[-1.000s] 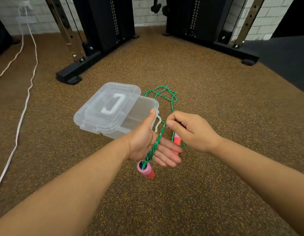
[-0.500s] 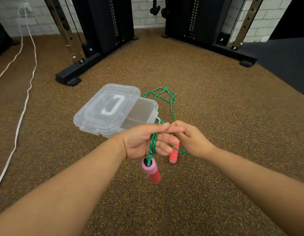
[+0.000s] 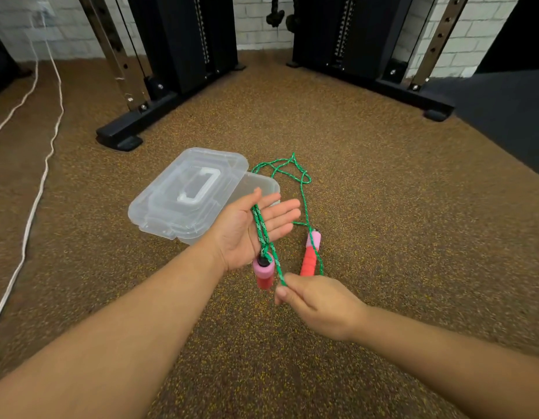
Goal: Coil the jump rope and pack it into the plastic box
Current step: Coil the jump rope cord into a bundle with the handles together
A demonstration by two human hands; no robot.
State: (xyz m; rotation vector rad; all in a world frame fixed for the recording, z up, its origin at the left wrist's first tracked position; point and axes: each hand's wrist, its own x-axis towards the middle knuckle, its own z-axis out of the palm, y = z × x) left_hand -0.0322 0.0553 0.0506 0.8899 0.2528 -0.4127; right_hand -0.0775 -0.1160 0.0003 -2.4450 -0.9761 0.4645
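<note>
Since half a second ago, left hand (image 3: 256,229) opened out flat, palm up, and right hand (image 3: 315,303) drawn down toward the lower centre of the frame, pulling a length of the green rope (image 3: 262,229) taut across the open palm; second handle (image 3: 311,255) dropped out of the grip and now lying on the brown floor (image 3: 383,207) just right of centre. Rope strands running lengthwise down the left palm from the notch beside the thumb to the heel, ending at the pink-capped handle (image 3: 263,272) dangling below the wrist. Left hand spread wide, fingers extended, clamping nothing, merely carrying the strands draped over it. Right hand narrowly closed, thumb and forefinger pinching one strand just below and right of the dangling handle. Remaining slack looped on the floor above centre, beyond the fingertips, trailing back to the floor handle. Plastic box (image 3: 262,186) directly behind the left hand at centre left, lid (image 3: 186,192) swung open to the left, nothing visible inside. Probably midway through a wrap: next turn calls for lifting the pinched strand up and over the left palm, along the same long axis, right hand being the nearer to the free rope. Packing not yet begun
</note>
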